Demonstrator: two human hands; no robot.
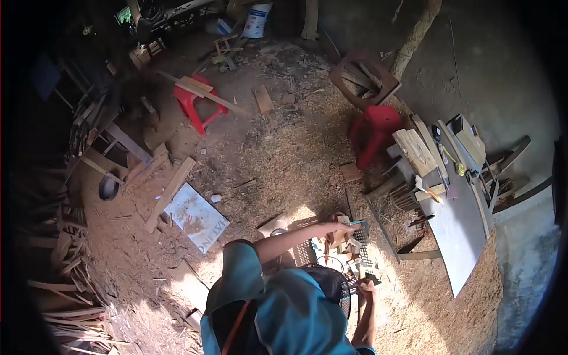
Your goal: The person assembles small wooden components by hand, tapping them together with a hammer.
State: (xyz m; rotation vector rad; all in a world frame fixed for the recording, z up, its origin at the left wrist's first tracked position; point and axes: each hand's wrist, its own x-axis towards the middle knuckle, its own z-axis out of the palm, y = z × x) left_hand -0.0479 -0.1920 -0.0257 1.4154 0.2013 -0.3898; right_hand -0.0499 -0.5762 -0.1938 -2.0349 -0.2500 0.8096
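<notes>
My left hand (342, 227) is closed on the far end of a dark perforated crate (362, 248), its arm stretched across from the left. Closer to my body, my right hand (367, 286) is closed at the near corner of the same crate. Several small wood blocks (340, 239) lie between the hands, beside the crate's holed side. A dark mesh basket (331, 281) sits against my body, partly hidden by my blue clothing.
A work table (449, 236) with boards and tools stands at the right. Two red stools (384, 121) (201, 109) are farther off. A printed white sheet (197, 218) and a plank (170, 194) lie on the shaving-covered floor to the left.
</notes>
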